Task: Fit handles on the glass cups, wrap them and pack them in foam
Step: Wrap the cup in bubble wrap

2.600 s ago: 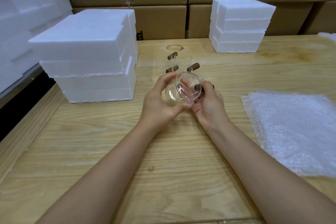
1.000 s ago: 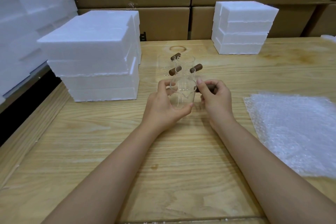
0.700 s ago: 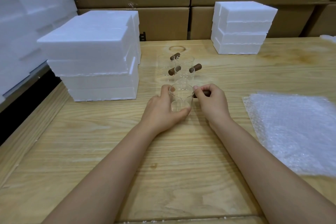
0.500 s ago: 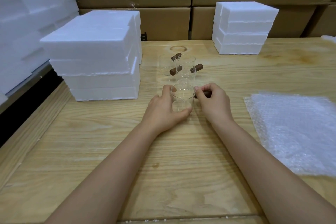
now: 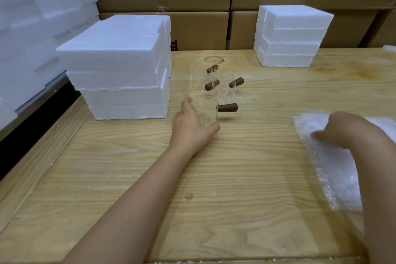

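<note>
Left hand grips the clear, brown-handled glass cup steady; right hand, grip unclear, lies on the white bubble wrap right of the cup, likely for wrapping.

Wooden table: big foam stack at left edge, smaller foam stack by far edge, glass cups w/ brown handles mid-table, bubble wrap at right edge.

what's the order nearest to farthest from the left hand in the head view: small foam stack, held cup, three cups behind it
1. held cup, gripped by the left hand
2. three cups, just behind it
3. small foam stack, far back right
</note>
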